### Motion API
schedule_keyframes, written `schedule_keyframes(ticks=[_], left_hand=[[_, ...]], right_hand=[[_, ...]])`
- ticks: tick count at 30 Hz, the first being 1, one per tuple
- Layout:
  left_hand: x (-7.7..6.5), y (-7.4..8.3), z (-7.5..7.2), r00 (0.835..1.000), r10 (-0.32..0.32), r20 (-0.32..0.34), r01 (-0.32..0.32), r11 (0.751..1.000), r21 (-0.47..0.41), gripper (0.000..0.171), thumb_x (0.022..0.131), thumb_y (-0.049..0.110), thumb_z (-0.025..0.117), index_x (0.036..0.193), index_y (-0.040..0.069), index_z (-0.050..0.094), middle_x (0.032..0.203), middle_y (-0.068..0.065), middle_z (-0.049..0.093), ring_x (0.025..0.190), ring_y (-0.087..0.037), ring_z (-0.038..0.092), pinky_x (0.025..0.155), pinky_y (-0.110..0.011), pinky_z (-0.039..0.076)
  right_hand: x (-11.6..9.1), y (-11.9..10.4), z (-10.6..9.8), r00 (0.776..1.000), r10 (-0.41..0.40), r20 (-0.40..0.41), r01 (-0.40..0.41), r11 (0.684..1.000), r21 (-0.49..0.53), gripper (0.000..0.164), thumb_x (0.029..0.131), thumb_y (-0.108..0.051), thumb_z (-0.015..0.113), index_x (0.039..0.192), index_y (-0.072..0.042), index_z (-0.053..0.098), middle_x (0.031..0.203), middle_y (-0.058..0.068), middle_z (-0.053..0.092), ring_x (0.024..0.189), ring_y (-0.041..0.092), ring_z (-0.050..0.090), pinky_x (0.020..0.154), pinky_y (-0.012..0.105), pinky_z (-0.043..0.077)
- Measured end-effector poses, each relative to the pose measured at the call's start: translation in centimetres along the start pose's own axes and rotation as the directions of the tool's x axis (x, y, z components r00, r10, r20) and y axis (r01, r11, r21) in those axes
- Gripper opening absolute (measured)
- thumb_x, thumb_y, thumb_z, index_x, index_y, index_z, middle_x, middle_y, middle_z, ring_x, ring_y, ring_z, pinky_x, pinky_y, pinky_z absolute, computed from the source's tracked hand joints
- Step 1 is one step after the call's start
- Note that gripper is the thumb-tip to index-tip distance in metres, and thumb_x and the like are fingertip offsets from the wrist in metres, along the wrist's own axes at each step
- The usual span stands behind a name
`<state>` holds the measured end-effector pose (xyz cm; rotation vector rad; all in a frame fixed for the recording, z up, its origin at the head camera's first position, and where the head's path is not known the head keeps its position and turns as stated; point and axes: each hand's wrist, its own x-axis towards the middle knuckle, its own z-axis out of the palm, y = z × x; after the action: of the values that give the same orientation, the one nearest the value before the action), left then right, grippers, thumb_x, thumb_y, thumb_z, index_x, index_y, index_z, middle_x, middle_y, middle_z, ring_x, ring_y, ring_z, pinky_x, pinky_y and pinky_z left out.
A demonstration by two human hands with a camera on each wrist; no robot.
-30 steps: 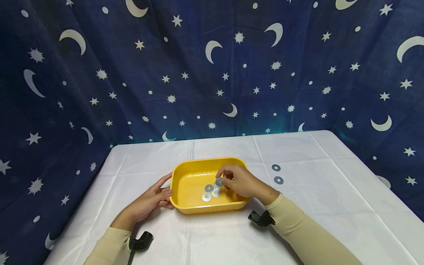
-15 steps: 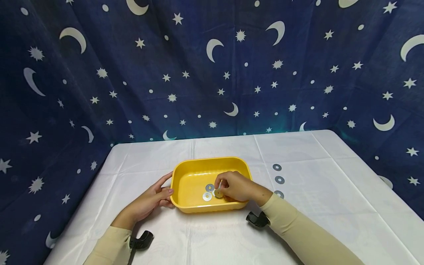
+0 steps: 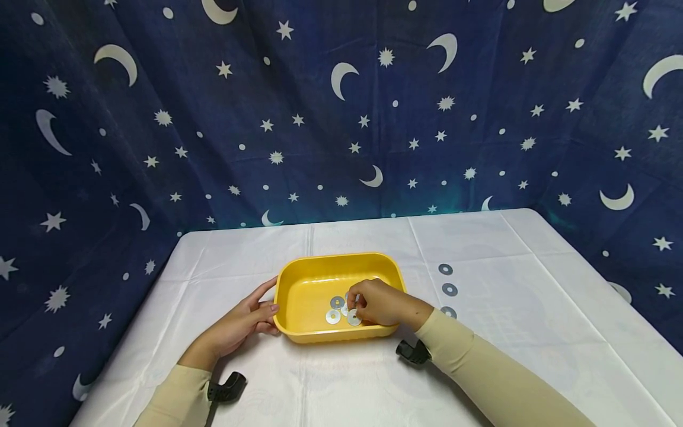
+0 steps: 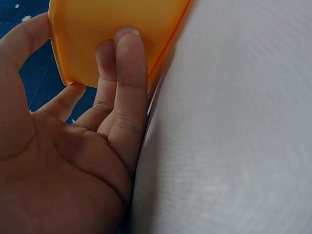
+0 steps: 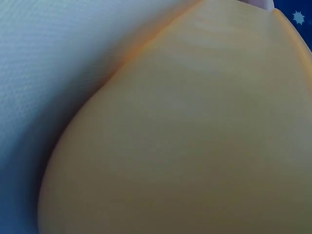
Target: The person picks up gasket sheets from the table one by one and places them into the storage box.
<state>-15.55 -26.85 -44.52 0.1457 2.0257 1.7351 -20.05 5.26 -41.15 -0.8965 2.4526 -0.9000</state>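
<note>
A yellow tray (image 3: 315, 337) stands on the white-covered table. My left hand (image 3: 242, 323) holds its left end, thumb on the rim and fingers against the outer wall, as the left wrist view shows. My right hand (image 3: 379, 303) reaches into the tray over the right side, with thumb and fingertips pinching a flat metal washer (image 3: 354, 318) low over the tray floor. Beside it lie more washers, including one silver washer (image 3: 333, 316) and a greyer washer (image 3: 337, 302); others are partly hidden behind the fingers. The tray's outer wall (image 5: 170, 122) fills most of the right wrist view.
Right of the tray, three grey washers lie in a column on the tablecloth: a far washer (image 3: 445, 269), a middle washer (image 3: 450, 289) and a near washer (image 3: 449, 312), partly covered by the wrist. A dark curtain (image 3: 320, 107) with moons and stars hangs behind the table.
My right hand has moved slightly toward the near side inside the tray, with the washer at its fingertips. The near washer on the table has come into view. My left hand stays in place.
</note>
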Motion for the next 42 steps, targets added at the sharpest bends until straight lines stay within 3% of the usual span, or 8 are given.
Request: schedule_keyframes(ticks=[17,23,31,35,39,42], left_hand=[[0.0,-0.2,-0.1,1.000,0.006,0.004,-0.006,1.000,-0.010,0.074,0.104,0.023,0.053,0.162,0.024,0.007,0.134,-0.023,0.056,0.090,-0.017,0.067,0.083,-0.029,0.061],[0.1,-0.2,0.1,1.000,0.003,0.000,-0.003,1.000,-0.003,0.073,0.104,0.024,0.053,0.162,0.024,0.009,0.133,-0.024,0.055,0.091,-0.018,0.067,0.083,-0.029,0.061],[0.2,-0.1,0.3,1.000,-0.003,-0.003,0.003,1.000,0.003,0.073,0.104,0.025,0.054,0.162,0.025,0.010,0.136,-0.026,0.053,0.091,-0.019,0.067,0.083,-0.029,0.061],[0.1,0.1,0.3,1.000,-0.002,-0.004,0.002,1.000,0.006,0.073,0.104,0.025,0.053,0.162,0.024,0.009,0.136,-0.027,0.053,0.091,-0.019,0.067,0.083,-0.029,0.061],[-0.1,0.2,0.2,1.000,0.003,-0.009,-0.003,1.000,-0.009,0.073,0.103,0.024,0.054,0.162,0.025,0.010,0.135,-0.023,0.054,0.091,-0.018,0.067,0.083,-0.029,0.061],[-0.3,0.2,0.1,1.000,0.007,-0.015,-0.008,1.000,-0.025,0.072,0.103,0.023,0.054,0.162,0.024,0.011,0.129,-0.017,0.057,0.089,-0.015,0.066,0.082,-0.029,0.061]], right_hand=[[0.1,0.0,0.2,1.000,0.010,-0.018,-0.010,0.999,-0.036,0.015,0.084,0.006,0.061,0.088,-0.007,0.067,0.066,-0.004,0.056,0.057,0.008,0.048,0.057,0.018,0.039],[-0.2,-0.2,0.3,0.992,0.043,-0.120,-0.052,0.996,-0.070,0.010,0.088,0.000,0.067,0.093,-0.008,0.070,0.071,-0.003,0.058,0.062,0.010,0.049,0.058,0.019,0.041],[-1.3,-0.4,-0.5,0.954,0.005,-0.299,-0.014,1.000,-0.026,0.008,0.088,-0.009,0.073,0.096,-0.009,0.069,0.074,-0.005,0.057,0.071,0.011,0.051,0.064,0.021,0.046],[-2.3,-0.3,-1.4,0.924,-0.024,-0.383,0.025,1.000,-0.003,0.013,0.089,-0.009,0.073,0.101,-0.006,0.070,0.076,-0.005,0.060,0.073,0.011,0.053,0.066,0.021,0.049],[-3.2,0.3,-2.4,0.890,-0.024,-0.456,0.033,0.999,0.012,0.014,0.089,-0.008,0.073,0.103,-0.005,0.071,0.077,-0.005,0.061,0.073,0.012,0.055,0.067,0.022,0.052],[-3.9,1.0,-3.2,0.878,-0.002,-0.478,0.017,1.000,0.026,0.015,0.090,-0.009,0.071,0.104,-0.006,0.070,0.079,-0.004,0.063,0.074,0.013,0.056,0.067,0.023,0.053]])
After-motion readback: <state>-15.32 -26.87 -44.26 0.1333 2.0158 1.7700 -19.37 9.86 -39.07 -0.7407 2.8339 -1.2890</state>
